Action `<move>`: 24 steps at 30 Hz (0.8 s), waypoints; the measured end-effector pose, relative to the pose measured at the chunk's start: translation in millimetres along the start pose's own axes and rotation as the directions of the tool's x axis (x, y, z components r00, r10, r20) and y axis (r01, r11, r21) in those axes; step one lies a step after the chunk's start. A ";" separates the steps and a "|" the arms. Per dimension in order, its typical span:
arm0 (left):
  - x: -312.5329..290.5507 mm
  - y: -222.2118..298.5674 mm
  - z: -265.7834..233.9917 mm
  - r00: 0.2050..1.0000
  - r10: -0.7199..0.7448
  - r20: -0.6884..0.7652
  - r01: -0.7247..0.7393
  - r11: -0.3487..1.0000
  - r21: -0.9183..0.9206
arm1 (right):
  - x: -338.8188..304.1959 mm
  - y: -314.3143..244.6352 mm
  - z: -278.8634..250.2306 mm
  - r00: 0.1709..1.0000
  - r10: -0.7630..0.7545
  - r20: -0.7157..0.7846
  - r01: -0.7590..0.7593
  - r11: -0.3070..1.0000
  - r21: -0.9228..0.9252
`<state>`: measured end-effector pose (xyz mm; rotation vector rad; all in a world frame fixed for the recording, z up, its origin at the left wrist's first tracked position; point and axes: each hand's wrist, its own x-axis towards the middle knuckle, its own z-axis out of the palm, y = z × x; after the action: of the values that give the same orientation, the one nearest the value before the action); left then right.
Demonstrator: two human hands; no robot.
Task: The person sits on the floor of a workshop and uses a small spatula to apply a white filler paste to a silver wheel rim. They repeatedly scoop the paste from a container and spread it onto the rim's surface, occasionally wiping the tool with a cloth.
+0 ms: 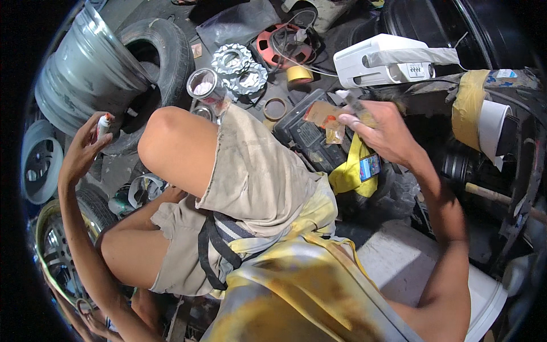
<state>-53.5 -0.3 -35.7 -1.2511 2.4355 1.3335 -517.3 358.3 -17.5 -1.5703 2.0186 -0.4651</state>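
My left hand (pixel 81 149), raised at the left beside a large silver wheel rim (pixel 91 74), is closed around a small white tube (pixel 104 123) with an orange-red tip. Over at the right, my right hand (pixel 389 130) is closed on a flat grey strip like a scraper (pixel 359 105), whose end is whitish; motion blurs it a little. Just left of those fingers is a brown piece of card (pixel 320 115) with an orange-red smear. Whether the right hand also grips the card, I cannot tell. Below it a phone (pixel 370 167) rests on a yellow cloth (pixel 348 170).
A tyre (pixel 165 48) stands behind the rim. Open cans (pixel 203 85), patterned silver discs (pixel 232 59), tape rolls (pixel 275 108), a dark toolbox (pixel 305 139) and an orange cable reel (pixel 285 45) crowd the floor. A white bucket (pixel 490 308) is at lower right. Another person's hand (pixel 91 319) shows lower left.
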 end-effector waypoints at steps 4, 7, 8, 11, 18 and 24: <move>-12.0 -10.0 -4.2 0.995 -0.099 -0.033 0.096 0.991 -0.093 | -3.7 -3.6 -17.4 0.983 -0.057 -0.177 0.073 0.994 0.085; -19.1 -11.6 -4.6 0.973 -0.225 -0.058 0.215 0.966 -0.145 | 3.3 9.8 -17.2 0.987 0.004 -0.160 0.016 0.992 0.128; -21.7 -17.9 -6.2 0.972 -0.224 -0.069 0.215 0.969 -0.122 | 5.3 14.0 -14.5 0.989 0.022 -0.145 0.001 0.987 0.159; -28.8 -29.5 -9.8 0.982 -0.179 -0.057 0.174 0.981 -0.092 | 13.4 34.2 13.6 0.995 0.084 0.057 -0.094 0.976 0.198; -7.6 -7.3 -2.4 0.995 -0.079 -0.056 0.081 0.997 0.019 | -2.0 119.1 125.4 0.938 0.284 0.197 -0.323 0.924 0.203; -10.3 22.3 2.6 0.994 -0.063 -0.085 0.058 0.996 -0.061 | -1.5 91.4 101.2 0.940 0.336 0.060 -0.342 0.930 0.135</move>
<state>-63.1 14.2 -18.1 -1.4138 2.4099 1.3710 -527.4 389.2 -149.9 -1.1059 2.1210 -0.4310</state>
